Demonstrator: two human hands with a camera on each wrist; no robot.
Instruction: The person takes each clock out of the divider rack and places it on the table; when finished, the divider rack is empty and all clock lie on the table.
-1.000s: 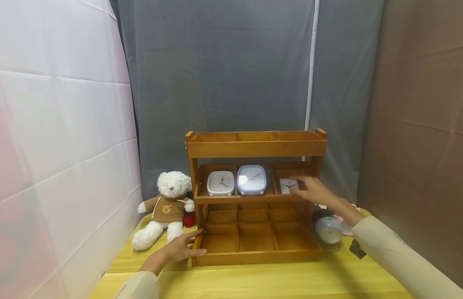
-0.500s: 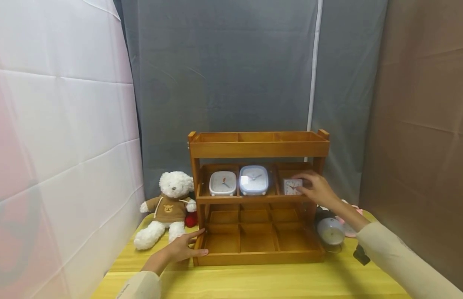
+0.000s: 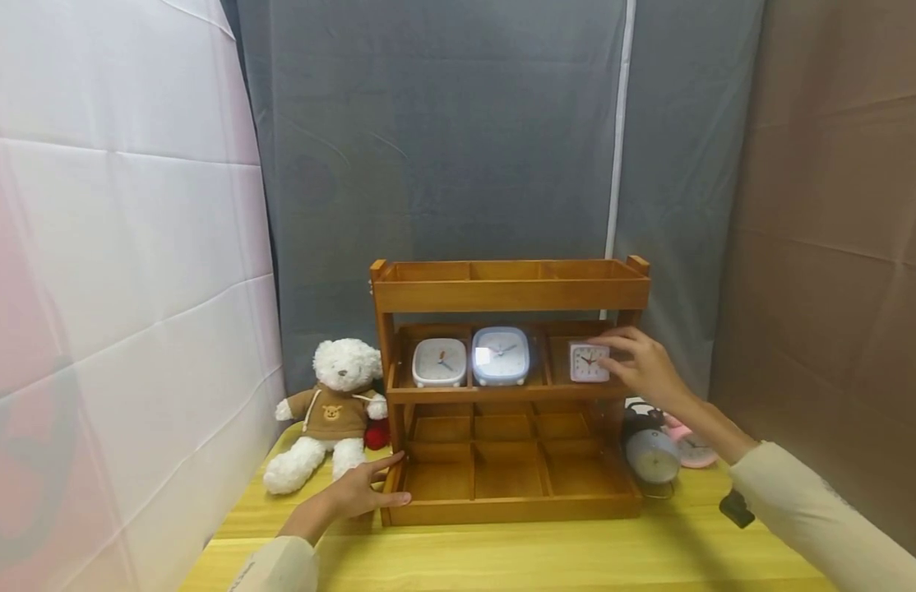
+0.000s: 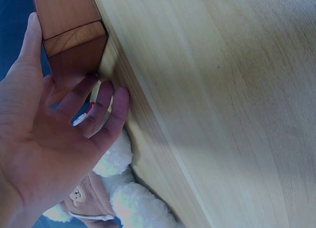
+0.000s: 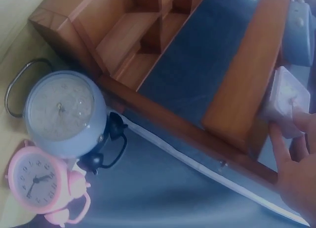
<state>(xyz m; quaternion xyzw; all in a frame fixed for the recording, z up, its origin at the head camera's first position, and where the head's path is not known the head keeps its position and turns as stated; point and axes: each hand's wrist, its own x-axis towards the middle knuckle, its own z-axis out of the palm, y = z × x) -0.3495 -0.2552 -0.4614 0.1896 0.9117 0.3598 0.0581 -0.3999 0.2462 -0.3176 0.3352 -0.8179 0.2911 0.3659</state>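
My right hand (image 3: 645,367) pinches a small square white-and-pink alarm clock (image 3: 589,363) between thumb and fingers, at the right compartment of the rack's middle tier. In the right wrist view the same clock (image 5: 287,97) shows near the fingertips, its face turned partly away. To its left on that tier stand a white alarm clock (image 3: 439,363) and a light blue one (image 3: 501,357). My left hand (image 3: 354,491) holds the lower left corner of the wooden rack (image 3: 511,511), thumb on the front edge and fingers round the side; the left wrist view shows the corner (image 4: 74,38) between them.
A white teddy bear (image 3: 332,413) in a brown hoodie sits left of the rack, with a red object (image 3: 377,434) behind it. To the right stand a round pale blue bell clock (image 3: 654,457) and a pink bell clock (image 3: 695,449) on the yellow wooden table (image 3: 517,559).
My right hand and the small clock have moved right and slightly up in the compartment, and the clock's face now shows more fully. My left hand stays at the rack's corner.
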